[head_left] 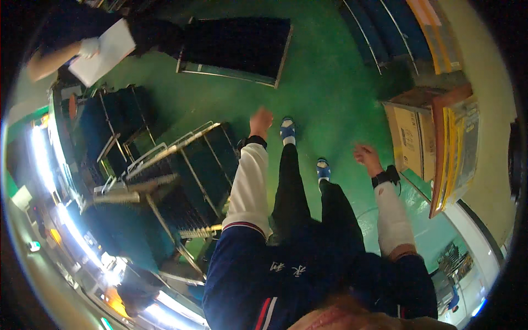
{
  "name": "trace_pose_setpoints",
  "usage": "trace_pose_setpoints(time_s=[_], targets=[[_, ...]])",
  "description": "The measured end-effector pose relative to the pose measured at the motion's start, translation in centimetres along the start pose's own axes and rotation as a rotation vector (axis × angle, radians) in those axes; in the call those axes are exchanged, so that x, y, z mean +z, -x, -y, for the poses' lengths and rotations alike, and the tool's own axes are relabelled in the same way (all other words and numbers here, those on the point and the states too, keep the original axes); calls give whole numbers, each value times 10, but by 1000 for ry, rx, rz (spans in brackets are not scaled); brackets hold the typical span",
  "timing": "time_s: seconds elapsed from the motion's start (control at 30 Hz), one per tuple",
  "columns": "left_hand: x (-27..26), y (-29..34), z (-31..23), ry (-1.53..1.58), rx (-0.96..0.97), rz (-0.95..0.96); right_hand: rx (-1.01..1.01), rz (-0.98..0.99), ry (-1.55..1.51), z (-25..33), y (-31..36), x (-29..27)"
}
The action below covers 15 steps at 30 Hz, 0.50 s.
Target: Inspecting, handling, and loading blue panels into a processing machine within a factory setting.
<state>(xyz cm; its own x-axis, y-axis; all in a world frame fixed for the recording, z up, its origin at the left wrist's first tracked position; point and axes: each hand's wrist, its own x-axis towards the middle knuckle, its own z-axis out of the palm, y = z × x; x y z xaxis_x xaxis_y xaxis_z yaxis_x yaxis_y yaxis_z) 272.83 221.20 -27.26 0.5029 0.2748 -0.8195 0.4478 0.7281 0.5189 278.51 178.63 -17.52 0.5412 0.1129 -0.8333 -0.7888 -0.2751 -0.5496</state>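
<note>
My left hand (261, 121) hangs in the air over the green floor, its fingers curled in with nothing seen in them. Lower and to the right, my right hand (367, 157) also holds nothing; its fingers are loosely bent and a little apart. Both wrists carry black bands, below white sleeves. Closest to my left hand is a rack (190, 154) with pale metal rails and dark panels. A brown cardboard box (410, 137) stands to the right of my right hand, touching neither hand.
A low dark-topped cart (236, 49) with a metal frame stands ahead. At upper left, another person's gloved hand (88, 48) holds a white sheet (107, 52). Yellow-edged panels (459, 154) lean along the right wall. More racks (118, 121) line the left. Dark panels (385, 33) stand far right.
</note>
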Motion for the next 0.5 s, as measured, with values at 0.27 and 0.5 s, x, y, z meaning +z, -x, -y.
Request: trace_pose_setpoints(time_s=[0.27, 0.5], targets=[[-35, -201, 8, 216, -122, -111, 92, 10, -88, -19, -26, 76], [-22, -300, 28, 388, -160, -255, 271, -90, -22, -25, -68, 95]])
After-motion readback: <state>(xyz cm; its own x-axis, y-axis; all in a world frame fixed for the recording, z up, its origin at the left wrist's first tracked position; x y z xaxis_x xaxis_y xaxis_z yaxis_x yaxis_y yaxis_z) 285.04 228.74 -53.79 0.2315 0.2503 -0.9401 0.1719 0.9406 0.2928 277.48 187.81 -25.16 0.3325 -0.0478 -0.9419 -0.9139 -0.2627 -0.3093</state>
